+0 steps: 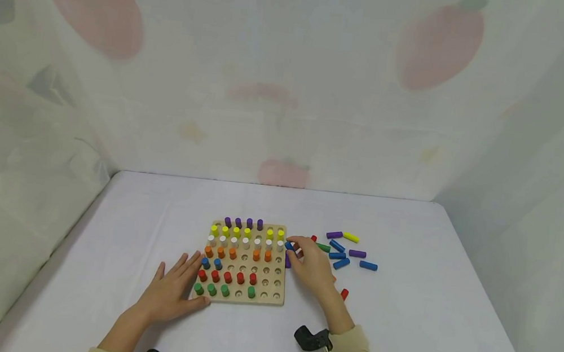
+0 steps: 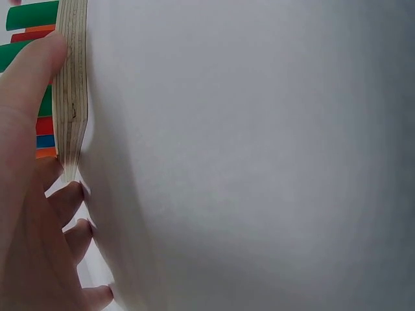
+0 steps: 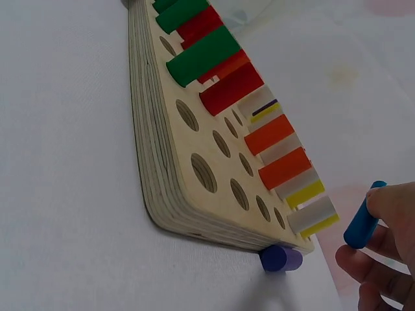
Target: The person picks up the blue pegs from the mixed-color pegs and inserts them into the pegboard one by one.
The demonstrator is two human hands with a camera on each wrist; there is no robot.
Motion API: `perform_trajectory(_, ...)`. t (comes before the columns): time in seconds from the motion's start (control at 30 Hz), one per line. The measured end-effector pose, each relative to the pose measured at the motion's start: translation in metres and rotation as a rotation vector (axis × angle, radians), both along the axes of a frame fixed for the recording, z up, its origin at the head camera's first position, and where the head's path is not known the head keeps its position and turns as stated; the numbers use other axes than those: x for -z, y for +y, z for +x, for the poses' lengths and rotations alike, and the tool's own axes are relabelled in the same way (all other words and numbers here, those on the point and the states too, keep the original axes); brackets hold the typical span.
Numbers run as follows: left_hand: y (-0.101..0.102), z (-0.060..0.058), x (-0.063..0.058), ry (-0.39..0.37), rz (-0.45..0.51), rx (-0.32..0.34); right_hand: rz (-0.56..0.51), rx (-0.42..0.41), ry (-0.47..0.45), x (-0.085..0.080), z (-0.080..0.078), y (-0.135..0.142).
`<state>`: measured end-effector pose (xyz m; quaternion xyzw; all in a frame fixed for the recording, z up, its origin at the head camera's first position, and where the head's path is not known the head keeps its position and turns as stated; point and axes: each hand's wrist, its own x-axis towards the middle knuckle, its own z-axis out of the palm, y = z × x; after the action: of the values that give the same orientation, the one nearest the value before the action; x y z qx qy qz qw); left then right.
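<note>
Right hand (image 1: 313, 265) pinches blue peg (image 3: 365, 217), long axis tilted, just by the far-right edge of the pegboard (image 1: 271, 289), empty holes (image 1: 265, 282) left and nearer; left hand (image 1: 168, 294), spread, touches its near-left corner.

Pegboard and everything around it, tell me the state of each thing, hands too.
Pegboard, flat on the table, partly filled.
Inserted pegs, upright.
Held blue peg, tilted, out of the pegboard.
Purple peg beside pegboard, lying down.
Loose pegs at right, scattered.
Left hand, resting against pegboard's left edge.
Right hand, pinching the held blue peg.
</note>
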<state>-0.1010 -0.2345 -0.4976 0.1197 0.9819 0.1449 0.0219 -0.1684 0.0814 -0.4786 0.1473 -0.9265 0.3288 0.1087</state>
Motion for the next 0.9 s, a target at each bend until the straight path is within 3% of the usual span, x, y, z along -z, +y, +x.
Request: perform_trajectory(0.9, 0.001, 0.0, 0.001, 0.002, 0.011, -0.004, -0.056, -0.139, -0.044, -0.006, 0.008, -0.039)
